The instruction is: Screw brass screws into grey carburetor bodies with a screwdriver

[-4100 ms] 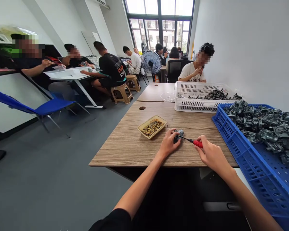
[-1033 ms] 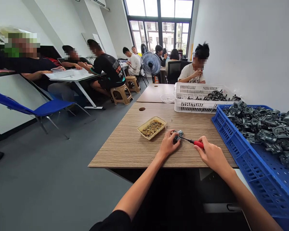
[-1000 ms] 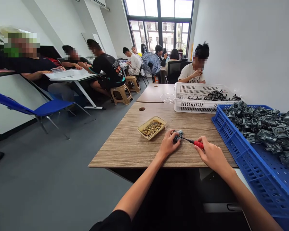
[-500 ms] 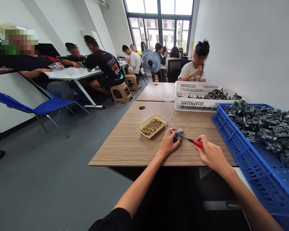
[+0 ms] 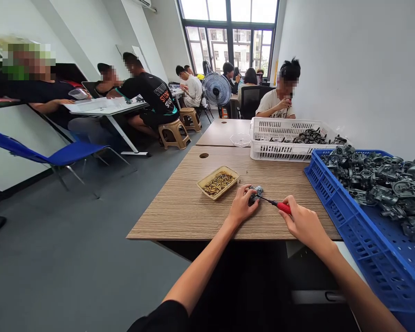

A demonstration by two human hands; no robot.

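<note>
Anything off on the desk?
Two tiny loose pieces lie on the wood-grain table, just right of the cream tray of brass-coloured parts. They look like strays, being outside any container, though they're too small to identify. Nothing else clearly stands out.

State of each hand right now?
Left hand: closed, holding a small metal part.
Right hand: closed, holding a red-handled screwdriver.

Left of the round blue fan [image 5: 216, 91], a black short-sleeved shirt [image 5: 151, 92] carries three stacked white and orange lines beginning "STU", while the cream T-shirt [image 5: 268, 106] right of the fan bears illegible dark print.
</note>
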